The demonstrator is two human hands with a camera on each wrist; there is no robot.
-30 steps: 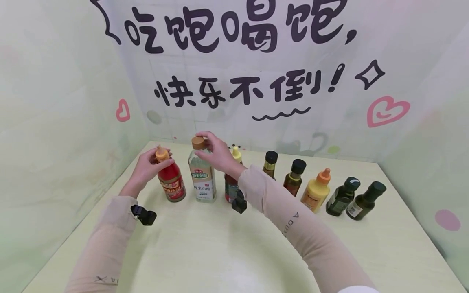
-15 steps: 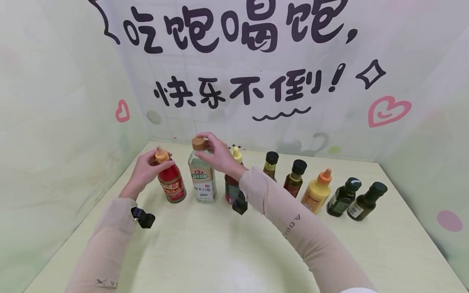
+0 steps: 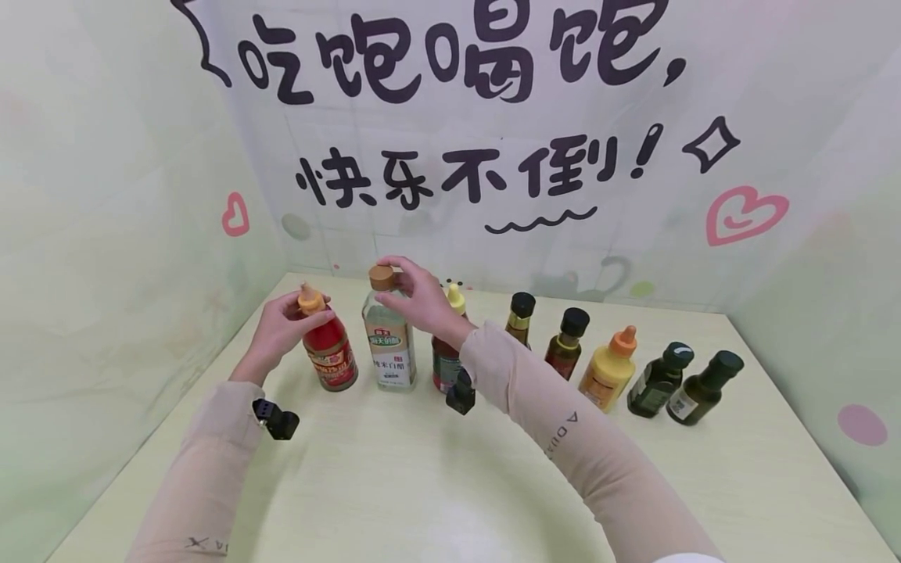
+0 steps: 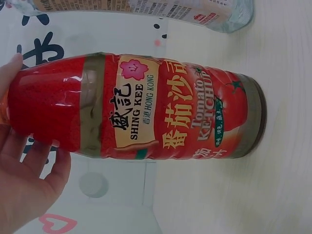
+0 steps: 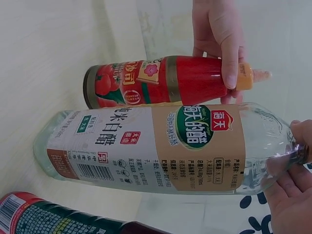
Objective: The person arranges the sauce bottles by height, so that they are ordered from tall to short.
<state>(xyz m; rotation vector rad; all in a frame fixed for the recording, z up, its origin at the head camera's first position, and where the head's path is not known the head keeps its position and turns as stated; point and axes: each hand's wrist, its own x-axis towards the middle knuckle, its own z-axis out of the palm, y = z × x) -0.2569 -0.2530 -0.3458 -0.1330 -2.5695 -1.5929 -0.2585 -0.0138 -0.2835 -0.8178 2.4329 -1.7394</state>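
Observation:
At the left end of a row of bottles, my left hand (image 3: 279, 328) grips the neck of a red ketchup bottle (image 4: 131, 105) with an orange nozzle cap (image 3: 310, 300). Thumb and fingers wrap it just below the cap. My right hand (image 3: 425, 299) holds the top of a clear white vinegar bottle (image 5: 146, 148), its fingers around the brown cap (image 3: 382, 277) and neck. Both bottles stand upright on the table, side by side with a small gap. In the right wrist view the left hand (image 5: 218, 36) also shows, thumb against the ketchup bottle.
Right of the vinegar stands a dark red bottle with a yellow tip (image 3: 456, 297), partly behind my right forearm. Further right are two black-capped bottles, a yellow squeeze bottle (image 3: 608, 371) and two dark green bottles (image 3: 704, 387). A printed backdrop (image 3: 450, 234) rises behind the pale table (image 3: 394, 477).

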